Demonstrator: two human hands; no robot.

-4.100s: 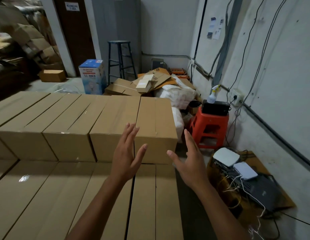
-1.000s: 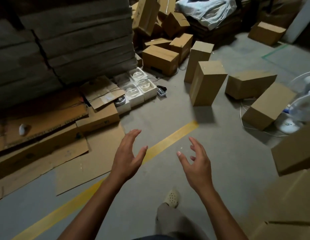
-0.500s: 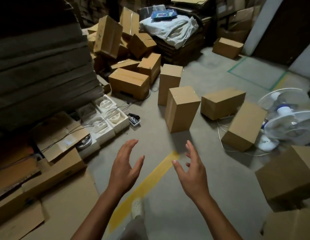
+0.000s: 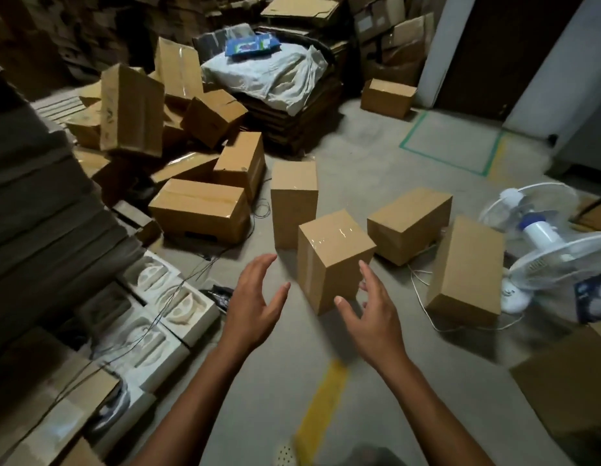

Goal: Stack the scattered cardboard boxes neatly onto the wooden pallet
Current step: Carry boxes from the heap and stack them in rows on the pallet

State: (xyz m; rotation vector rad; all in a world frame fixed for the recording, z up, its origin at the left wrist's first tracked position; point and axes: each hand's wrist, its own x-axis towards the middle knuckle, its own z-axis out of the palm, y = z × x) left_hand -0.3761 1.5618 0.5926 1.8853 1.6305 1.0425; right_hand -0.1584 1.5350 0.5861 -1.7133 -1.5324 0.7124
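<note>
Head view has closed in on the upright box [image 4: 332,260] left of the fan [image 4: 544,243], left hand [image 4: 255,297] and right hand [image 4: 373,307] now flanking it, both open and spread, nothing gripped yet, so a pickup looks imminent.

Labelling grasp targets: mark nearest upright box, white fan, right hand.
nearest upright box [image 4: 341,279], head view, right side face.
white fan [image 4: 541,232], head view, motor housing.
right hand [image 4: 373,311], head view, back of hand.
</note>
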